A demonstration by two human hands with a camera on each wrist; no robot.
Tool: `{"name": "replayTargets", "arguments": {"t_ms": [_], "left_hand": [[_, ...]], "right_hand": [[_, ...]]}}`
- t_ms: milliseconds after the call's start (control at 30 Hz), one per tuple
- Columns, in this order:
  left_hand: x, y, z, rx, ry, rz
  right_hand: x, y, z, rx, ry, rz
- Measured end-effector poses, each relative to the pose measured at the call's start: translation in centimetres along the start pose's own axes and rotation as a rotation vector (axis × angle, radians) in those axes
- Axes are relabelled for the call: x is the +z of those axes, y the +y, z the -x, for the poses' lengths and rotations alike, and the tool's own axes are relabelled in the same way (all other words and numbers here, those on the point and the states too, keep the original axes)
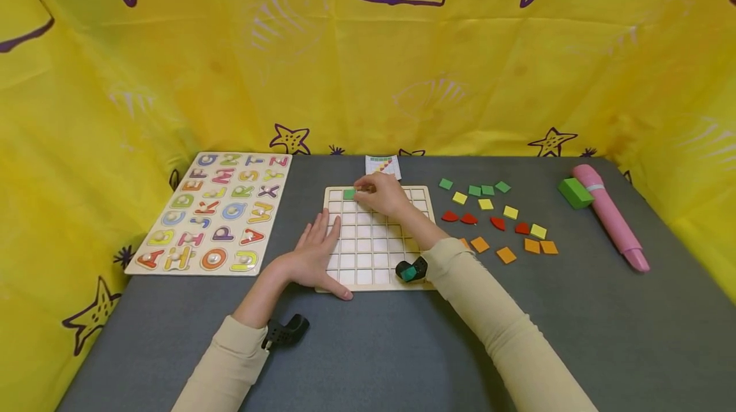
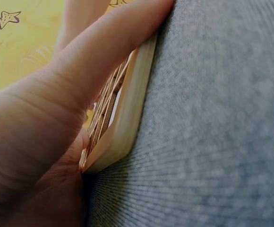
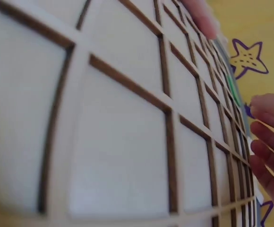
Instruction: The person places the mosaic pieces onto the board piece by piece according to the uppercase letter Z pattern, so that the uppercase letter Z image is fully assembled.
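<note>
A wooden grid board (image 1: 365, 244) with white square cells lies at the middle of the table. One green square tile (image 1: 349, 194) sits in its far row, near the left corner. My right hand (image 1: 384, 196) is over that row, its bent fingertips right beside the green tile. In the right wrist view, these fingers (image 3: 264, 151) are loosely bent with gaps between them, and no piece shows in them. Spread along the board's left side, my left hand (image 1: 313, 255) rests with straight fingers. Its thumb (image 2: 113, 38) lies at the near edge of the board.
Right of the board lie loose green tiles (image 1: 474, 190), yellow tiles (image 1: 485, 204), red pieces (image 1: 498, 224) and orange tiles (image 1: 506, 255). A small pattern card (image 1: 393, 166) is behind the board. An alphabet puzzle (image 1: 213, 220) lies left; a pink microphone-shaped object (image 1: 612, 217) and green block (image 1: 575, 193) lie right.
</note>
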State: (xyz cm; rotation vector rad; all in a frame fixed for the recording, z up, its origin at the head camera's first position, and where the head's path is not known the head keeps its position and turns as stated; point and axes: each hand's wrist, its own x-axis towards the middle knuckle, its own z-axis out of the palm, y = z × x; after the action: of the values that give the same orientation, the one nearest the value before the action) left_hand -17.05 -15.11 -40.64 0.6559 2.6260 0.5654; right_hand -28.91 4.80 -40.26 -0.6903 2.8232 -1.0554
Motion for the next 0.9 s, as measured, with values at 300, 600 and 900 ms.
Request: {"name": "replayTargets", "arguments": {"t_ms": [300, 600, 900], "left_hand": [[0.0, -0.3, 0.2, 0.016, 0.013, 0.009], [0.0, -0.4, 0.4, 0.045, 0.035, 0.016], [0.1, -0.2, 0.3, 0.057, 0.042, 0.007]], "right_hand": [[-4.2, 2.5, 1.8, 0.055, 0.092, -0.050], [-9.1, 7.7, 4.4, 0.190, 0.180, -0.018], [-10.6, 10.6, 6.0, 0.258, 0.168, 0.054]]}}
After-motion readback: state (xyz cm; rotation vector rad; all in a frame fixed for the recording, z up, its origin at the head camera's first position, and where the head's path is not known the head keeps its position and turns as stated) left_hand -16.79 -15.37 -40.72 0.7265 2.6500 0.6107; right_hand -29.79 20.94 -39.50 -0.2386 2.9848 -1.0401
